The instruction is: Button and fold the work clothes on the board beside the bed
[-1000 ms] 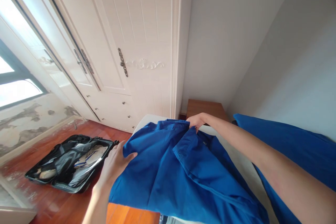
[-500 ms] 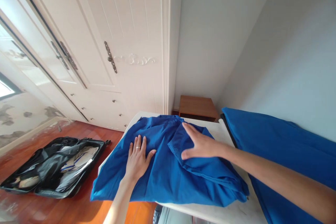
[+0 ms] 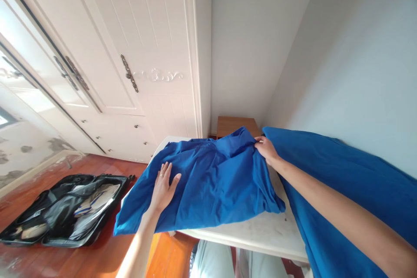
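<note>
A blue garment (image 3: 208,182) lies spread over a white table (image 3: 247,230), its left end hanging past the table's edge. My left hand (image 3: 164,189) rests flat on the cloth's left part, fingers stretched out and a ring on one of them. At the far right corner my right hand (image 3: 265,147) pinches the garment's edge between thumb and fingers, and the fabric there is lifted a little. What kind of garment it is cannot be made out.
Right of the table is a larger blue-covered surface (image 3: 332,178) against the wall. A brown wooden nightstand (image 3: 236,125) stands behind. An open suitcase (image 3: 78,208) with clothes lies on the red wooden floor at left, before a white wardrobe (image 3: 156,108).
My right hand has moved right and away from me and closed on the garment's edge. The flap folded over at the right is now opened outward. My left hand stays on the cloth.
</note>
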The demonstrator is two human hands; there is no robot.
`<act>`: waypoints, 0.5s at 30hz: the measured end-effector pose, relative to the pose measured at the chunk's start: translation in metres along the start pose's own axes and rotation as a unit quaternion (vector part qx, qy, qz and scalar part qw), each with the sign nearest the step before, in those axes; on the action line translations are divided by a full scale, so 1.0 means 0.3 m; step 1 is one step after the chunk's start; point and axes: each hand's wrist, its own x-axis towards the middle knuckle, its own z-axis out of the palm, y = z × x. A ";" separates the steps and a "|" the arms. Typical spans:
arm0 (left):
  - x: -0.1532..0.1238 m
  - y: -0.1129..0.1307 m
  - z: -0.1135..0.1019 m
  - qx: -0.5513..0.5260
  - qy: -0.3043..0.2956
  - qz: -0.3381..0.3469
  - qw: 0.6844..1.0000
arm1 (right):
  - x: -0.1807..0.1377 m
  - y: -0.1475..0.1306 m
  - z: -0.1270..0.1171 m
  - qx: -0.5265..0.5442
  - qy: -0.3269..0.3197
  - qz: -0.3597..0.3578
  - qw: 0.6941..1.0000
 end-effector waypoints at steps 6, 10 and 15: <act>0.080 -0.047 -0.126 -0.022 0.081 -0.023 0.996 | -0.003 0.129 -0.051 -0.085 0.008 -0.018 0.996; 0.246 -0.069 -0.167 -0.010 0.035 -0.114 0.993 | -0.001 0.070 0.015 -0.180 -0.071 -0.153 0.969; 0.455 -0.070 -0.140 -0.033 -0.063 -0.243 0.967 | 0.105 -0.044 0.170 -0.236 -0.170 -0.174 0.941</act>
